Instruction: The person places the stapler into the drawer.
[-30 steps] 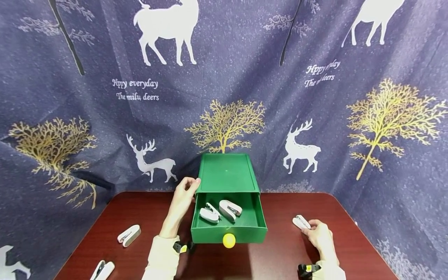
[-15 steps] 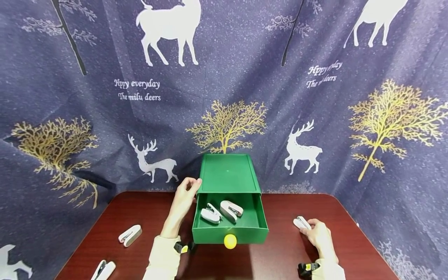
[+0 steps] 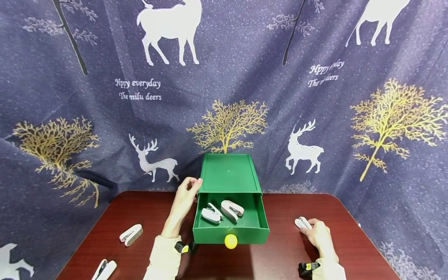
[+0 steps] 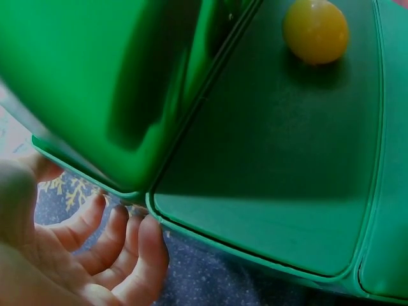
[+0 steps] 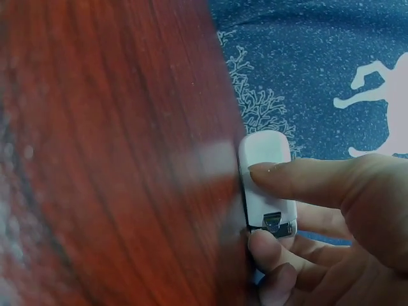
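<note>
1. Now the right hand pinches a stapler on the surface, right of the box.
2. Left hand, loosely bent, touches the box.
3. Likely pick-up; next calls for lifting.

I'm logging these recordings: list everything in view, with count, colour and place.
Table: one, reddish-brown, low in the head view.
Cloth: one, dark blue with white deer and gold trees, behind the table.
Box: one, green, on the table.
Open drawer: one, green, pulled out of the box.
Closed drawers: two fronts seen, green, below it.
Knobs: two seen, yellow, on the open drawer and a closed one.
Inside staplers: two, white, in the open drawer.
Left staplers: two, white, on the table's left.
Held stapler: one, white, at the table's right.
Straps: two, black, one at each wrist.
Sleeves: two, cream, one per arm.
Left hand: one, bare, at the box's left side.
Right hand: one, bare, pinching the held stapler.
</note>
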Tool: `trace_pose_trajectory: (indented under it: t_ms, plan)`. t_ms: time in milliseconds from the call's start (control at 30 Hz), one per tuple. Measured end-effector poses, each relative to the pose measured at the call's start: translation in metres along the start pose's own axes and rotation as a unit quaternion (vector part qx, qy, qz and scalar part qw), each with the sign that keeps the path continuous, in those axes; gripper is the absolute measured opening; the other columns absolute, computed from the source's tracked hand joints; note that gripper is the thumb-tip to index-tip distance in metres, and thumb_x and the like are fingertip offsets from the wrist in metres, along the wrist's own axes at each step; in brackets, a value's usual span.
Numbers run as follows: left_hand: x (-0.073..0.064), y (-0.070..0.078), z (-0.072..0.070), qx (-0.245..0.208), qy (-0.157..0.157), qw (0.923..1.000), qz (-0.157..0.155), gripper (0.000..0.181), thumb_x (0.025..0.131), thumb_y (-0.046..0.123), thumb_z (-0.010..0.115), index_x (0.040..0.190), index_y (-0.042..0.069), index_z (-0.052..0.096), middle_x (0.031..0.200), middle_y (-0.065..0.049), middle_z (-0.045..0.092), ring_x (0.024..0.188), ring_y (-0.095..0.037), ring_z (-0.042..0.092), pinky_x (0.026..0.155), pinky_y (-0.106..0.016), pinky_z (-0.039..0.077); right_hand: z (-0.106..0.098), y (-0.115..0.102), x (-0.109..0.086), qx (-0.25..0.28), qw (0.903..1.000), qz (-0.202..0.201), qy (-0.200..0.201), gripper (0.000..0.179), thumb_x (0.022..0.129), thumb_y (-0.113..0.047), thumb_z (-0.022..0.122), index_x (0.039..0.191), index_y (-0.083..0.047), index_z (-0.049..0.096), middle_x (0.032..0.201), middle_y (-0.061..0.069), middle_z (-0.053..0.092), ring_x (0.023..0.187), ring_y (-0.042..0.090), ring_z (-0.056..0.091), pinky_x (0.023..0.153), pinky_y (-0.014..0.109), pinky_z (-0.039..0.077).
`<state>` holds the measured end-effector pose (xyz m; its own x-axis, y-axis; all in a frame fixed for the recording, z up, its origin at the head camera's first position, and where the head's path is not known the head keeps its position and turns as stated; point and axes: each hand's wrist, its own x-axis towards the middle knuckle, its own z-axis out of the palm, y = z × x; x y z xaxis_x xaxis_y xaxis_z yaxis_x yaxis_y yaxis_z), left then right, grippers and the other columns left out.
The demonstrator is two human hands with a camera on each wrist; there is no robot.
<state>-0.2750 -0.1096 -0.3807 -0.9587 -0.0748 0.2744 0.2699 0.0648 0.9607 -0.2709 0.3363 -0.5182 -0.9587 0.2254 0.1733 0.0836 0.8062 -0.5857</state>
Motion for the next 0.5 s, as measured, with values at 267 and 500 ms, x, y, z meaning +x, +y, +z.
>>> trace_pose_trajectory:
  t_ms: [267, 500]
  plan:
    - [0.000, -0.002, 0.000, 0.004, 0.002, 1.0000, 0.004, 0.019, 0.098, 0.017, 0.060, 0.095, 0.000, 0.056, 0.078, -0.002, 0.048, 0.071, -0.016, 0.049, 0.056, -0.027, 0.050, -0.007, -0.007, -0.014, 0.025, 0.9996, 0.012, 0.011, 0.033, 0.077, -0.013, 0.076, 0.101, 0.006, 0.065, 0.082, 0.016, 0.067, 0.071, 0.029, 0.061, 0.066, 0.042, 0.047]
    - [0.005, -0.011, -0.001, -0.001, 0.001, 1.0000, 0.006, 0.022, 0.099, 0.021, 0.061, 0.097, 0.000, 0.056, 0.081, -0.002, 0.050, 0.069, -0.014, 0.050, 0.056, -0.028, 0.050, -0.024, -0.025, -0.020, 0.024, 0.9985, -0.012, 0.047, 0.031, 0.078, -0.015, 0.079, 0.101, 0.001, 0.066, 0.081, 0.011, 0.069, 0.068, 0.023, 0.060, 0.064, 0.040, 0.045]
